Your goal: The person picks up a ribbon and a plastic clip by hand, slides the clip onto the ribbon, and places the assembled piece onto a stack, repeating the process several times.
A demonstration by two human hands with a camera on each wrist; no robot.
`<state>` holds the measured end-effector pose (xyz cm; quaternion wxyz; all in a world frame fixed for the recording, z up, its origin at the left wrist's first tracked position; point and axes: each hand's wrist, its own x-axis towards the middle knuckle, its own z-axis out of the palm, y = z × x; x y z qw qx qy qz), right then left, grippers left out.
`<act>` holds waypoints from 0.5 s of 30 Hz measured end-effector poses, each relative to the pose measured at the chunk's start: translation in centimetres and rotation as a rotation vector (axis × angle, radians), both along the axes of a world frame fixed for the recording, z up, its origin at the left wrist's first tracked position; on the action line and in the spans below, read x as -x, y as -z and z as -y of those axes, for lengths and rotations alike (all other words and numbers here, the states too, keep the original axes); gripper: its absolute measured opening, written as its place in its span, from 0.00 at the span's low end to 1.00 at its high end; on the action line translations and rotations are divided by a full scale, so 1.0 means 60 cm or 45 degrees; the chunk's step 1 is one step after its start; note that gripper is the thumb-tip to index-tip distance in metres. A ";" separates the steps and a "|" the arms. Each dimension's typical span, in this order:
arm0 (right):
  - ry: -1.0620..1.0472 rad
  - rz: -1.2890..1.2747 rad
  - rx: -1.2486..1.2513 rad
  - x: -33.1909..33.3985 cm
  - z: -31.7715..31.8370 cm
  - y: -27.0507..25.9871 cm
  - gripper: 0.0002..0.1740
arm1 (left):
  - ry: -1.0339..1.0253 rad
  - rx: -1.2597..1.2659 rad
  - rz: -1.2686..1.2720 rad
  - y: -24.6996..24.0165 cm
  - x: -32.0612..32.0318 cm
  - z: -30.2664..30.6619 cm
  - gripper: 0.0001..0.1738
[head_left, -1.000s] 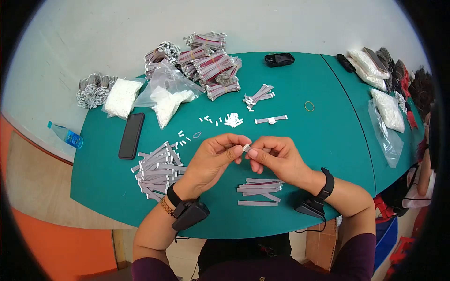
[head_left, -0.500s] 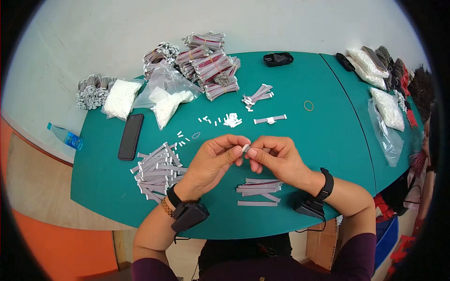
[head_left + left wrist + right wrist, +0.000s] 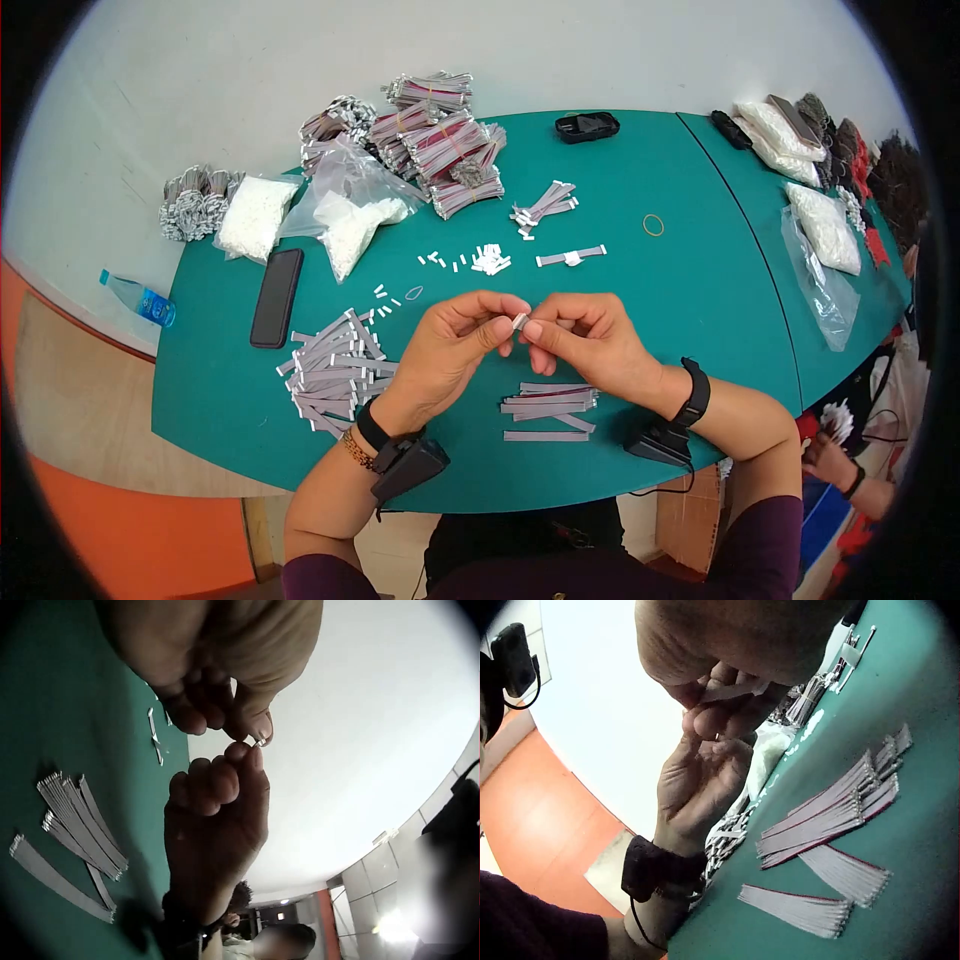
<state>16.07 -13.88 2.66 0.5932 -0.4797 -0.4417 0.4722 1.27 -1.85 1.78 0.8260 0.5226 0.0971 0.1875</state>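
In front of my chest, my left hand (image 3: 462, 338) pinches a small white connector (image 3: 519, 321) between thumb and index finger. My right hand (image 3: 590, 342) meets it there, holding a short flat grey ribbon cable (image 3: 731, 692) whose strip shows under the curled fingers in the right wrist view. Most of the cable is hidden by the hands. Below the right hand lies a small stack of grey ribbon cables (image 3: 548, 402). To the left of the left hand spreads a heap of similar cables with white ends (image 3: 335, 372).
Loose white connectors (image 3: 490, 259) lie beyond the hands, near a single cable (image 3: 588, 254) and a small cable pile (image 3: 545, 208). Bundled cables (image 3: 445, 145), bags of white parts (image 3: 256, 218) and a phone (image 3: 276, 298) stand farther left. Another person's hand (image 3: 830, 462) shows at right.
Both hands keep their fingertip grip, with only slight movement. The head view has shifted a little. Another person's hand with a white bundle has come into view at the lower right.
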 end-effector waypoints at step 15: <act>-0.024 0.001 0.108 -0.003 0.003 -0.013 0.10 | -0.169 -0.653 0.026 -0.011 0.001 -0.001 0.08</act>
